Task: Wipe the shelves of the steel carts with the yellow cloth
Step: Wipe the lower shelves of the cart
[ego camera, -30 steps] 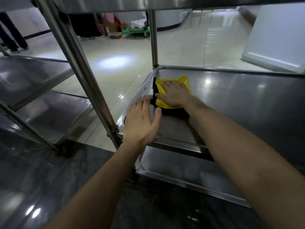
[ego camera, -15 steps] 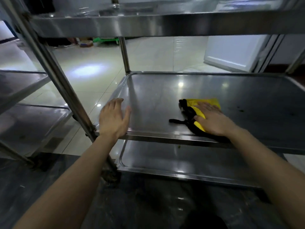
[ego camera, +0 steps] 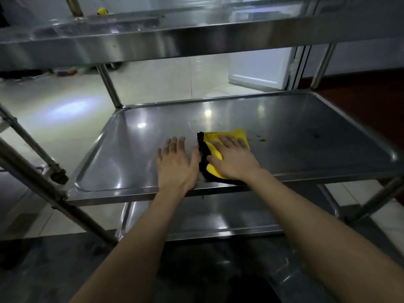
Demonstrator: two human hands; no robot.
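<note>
Yellow cloth (ego camera: 227, 137), folded and edged in black, lies near the front rim of the steel cart's middle shelf (ego camera: 306, 136). Your right hand (ego camera: 234, 159) presses flat on it, fingers straight and slightly spread. Your left hand (ego camera: 175, 165) rests palm-down on the bare steel just beside the cloth, fingers extended, thumb close against the black edge. Small dark specks (ego camera: 260, 139) sit on the shelf just beyond the cloth's right side. A lower steel shelf (ego camera: 218, 215) shows beneath.

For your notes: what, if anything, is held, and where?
Nothing is gripped: the right hand presses flat on the yellow cloth; the left hand lies flat on the shelf.
</note>
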